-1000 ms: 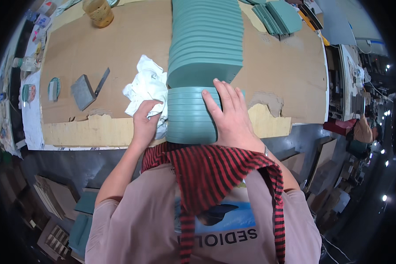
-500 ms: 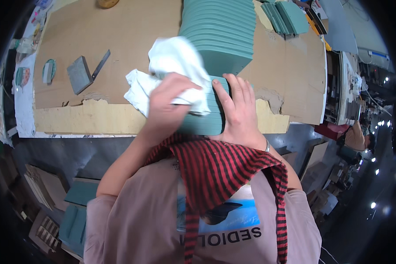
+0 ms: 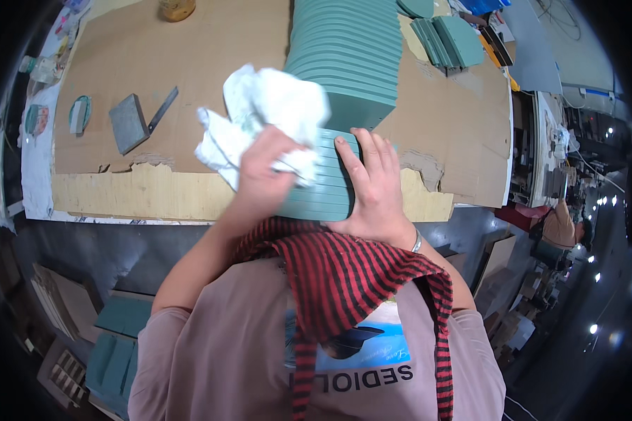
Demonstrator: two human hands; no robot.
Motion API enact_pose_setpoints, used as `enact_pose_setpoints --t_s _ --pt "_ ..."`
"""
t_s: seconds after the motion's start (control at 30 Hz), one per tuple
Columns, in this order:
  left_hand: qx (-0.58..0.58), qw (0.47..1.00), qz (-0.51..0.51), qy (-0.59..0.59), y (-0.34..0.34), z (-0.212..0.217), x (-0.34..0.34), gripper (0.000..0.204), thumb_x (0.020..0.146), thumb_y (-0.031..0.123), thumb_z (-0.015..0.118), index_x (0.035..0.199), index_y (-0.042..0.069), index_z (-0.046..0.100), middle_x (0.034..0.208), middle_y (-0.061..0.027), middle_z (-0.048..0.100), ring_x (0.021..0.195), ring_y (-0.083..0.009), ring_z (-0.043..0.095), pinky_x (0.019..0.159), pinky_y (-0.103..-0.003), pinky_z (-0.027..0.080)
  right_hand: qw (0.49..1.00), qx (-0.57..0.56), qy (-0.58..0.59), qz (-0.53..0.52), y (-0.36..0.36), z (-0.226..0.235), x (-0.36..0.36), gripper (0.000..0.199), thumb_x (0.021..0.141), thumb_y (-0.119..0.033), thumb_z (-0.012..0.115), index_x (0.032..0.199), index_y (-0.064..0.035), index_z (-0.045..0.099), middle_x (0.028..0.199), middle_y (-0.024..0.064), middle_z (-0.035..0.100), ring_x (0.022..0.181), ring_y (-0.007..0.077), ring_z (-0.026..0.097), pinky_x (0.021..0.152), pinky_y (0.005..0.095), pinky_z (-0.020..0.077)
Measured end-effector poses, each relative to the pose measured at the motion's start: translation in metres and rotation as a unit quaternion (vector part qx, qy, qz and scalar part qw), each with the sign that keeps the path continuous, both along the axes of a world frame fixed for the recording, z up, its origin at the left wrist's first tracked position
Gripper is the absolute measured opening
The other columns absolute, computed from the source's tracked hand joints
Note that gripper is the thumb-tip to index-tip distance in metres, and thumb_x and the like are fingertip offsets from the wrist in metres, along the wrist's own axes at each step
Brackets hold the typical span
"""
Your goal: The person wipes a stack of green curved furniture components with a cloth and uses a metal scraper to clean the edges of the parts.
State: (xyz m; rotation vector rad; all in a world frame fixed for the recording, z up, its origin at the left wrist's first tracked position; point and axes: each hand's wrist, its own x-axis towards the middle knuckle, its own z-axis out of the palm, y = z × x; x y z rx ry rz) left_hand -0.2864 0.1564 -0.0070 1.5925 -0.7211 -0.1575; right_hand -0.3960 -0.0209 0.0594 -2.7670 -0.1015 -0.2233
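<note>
A crumpled white cloth (image 3: 288, 102) is bunched in my left hand (image 3: 265, 168), its fingers closed round it and slightly blurred. The cloth lies over the left part of a green grooved panel (image 3: 326, 189) at the table's near edge. My right hand (image 3: 378, 179) rests flat on the panel's right side, its fingers stretched out. Directly beyond the panel stands a long row of matching green panels (image 3: 344, 52), packed upright one behind another. The cloth hides part of the grooved face.
A grey block (image 3: 128, 124) and a knife (image 3: 163, 109) lie on the cardboard-covered table (image 3: 189, 63) at left, beside a round green-rimmed thing (image 3: 80, 114). An amber jar (image 3: 177, 8) is at the back. More green panels (image 3: 456, 42) lean at far right. Another person (image 3: 560, 228) is in the distance.
My left hand has drawn the cloth slightly to the left, uncovering a bit more of the grooves. My right hand stays on the panel; the whole view has shifted a little.
</note>
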Motion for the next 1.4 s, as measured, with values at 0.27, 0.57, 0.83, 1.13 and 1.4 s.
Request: enact_pose_setpoints --t_s 0.27,0.57,0.83,1.13,1.4 --pt "0.139 0.987 -0.010 0.082 0.009 0.018 0.028 0.041 0.079 0.004 0.072 0.118 -0.002 0.059 0.099 -0.0091 0.064 0.099 -0.0215 0.062 0.091 -0.030 0.047 1.000 -0.006 -0.008 -0.006 0.005 0.002 -0.007 0.105 0.053 -0.046 0.084 0.142 -0.0053 0.046 0.139 0.0268 0.042 0.129 0.0458 0.042 0.107 0.0590 0.0317" --pt "0.143 0.981 -0.045 0.124 0.005 0.015 0.025 0.046 0.077 -0.003 0.072 0.120 0.001 0.057 0.102 -0.0056 0.066 0.091 -0.0122 0.063 0.081 -0.027 0.052 1.000 -0.001 0.005 -0.021 0.009 0.003 -0.010 0.097 0.063 -0.053 0.078 0.141 -0.0059 0.048 0.138 0.0268 0.043 0.128 0.0444 0.044 0.106 0.0588 0.0321" --pt "0.020 0.867 -0.099 0.489 0.008 0.018 0.053 0.031 0.076 -0.002 0.075 0.104 0.000 0.065 0.092 -0.0035 0.065 0.082 -0.0099 0.062 0.076 -0.026 0.052 0.999 -0.033 0.005 -0.030 0.008 -0.002 -0.010 0.078 0.073 -0.038 0.071 0.141 -0.0066 0.049 0.137 0.0260 0.045 0.127 0.0431 0.045 0.106 0.0582 0.0330" --pt "0.076 0.904 -0.112 0.405 -0.009 0.025 0.052 0.021 0.078 0.000 0.073 0.097 0.003 0.064 0.088 -0.0011 0.063 0.079 -0.0073 0.061 0.069 -0.023 0.049 0.999 -0.025 0.007 -0.032 0.009 -0.001 -0.006 0.072 0.076 -0.035 0.069 0.140 -0.0063 0.051 0.138 0.0257 0.045 0.128 0.0422 0.045 0.106 0.0583 0.0324" --pt "0.027 0.859 -0.125 0.495 0.003 0.015 0.059 0.027 0.079 -0.001 0.074 0.104 0.002 0.065 0.091 -0.0022 0.066 0.081 -0.0085 0.062 0.072 -0.024 0.051 0.999 -0.008 0.022 -0.032 0.008 0.001 -0.007 0.074 0.075 -0.037 0.069 0.140 -0.0060 0.051 0.138 0.0258 0.044 0.128 0.0426 0.044 0.107 0.0584 0.0320"
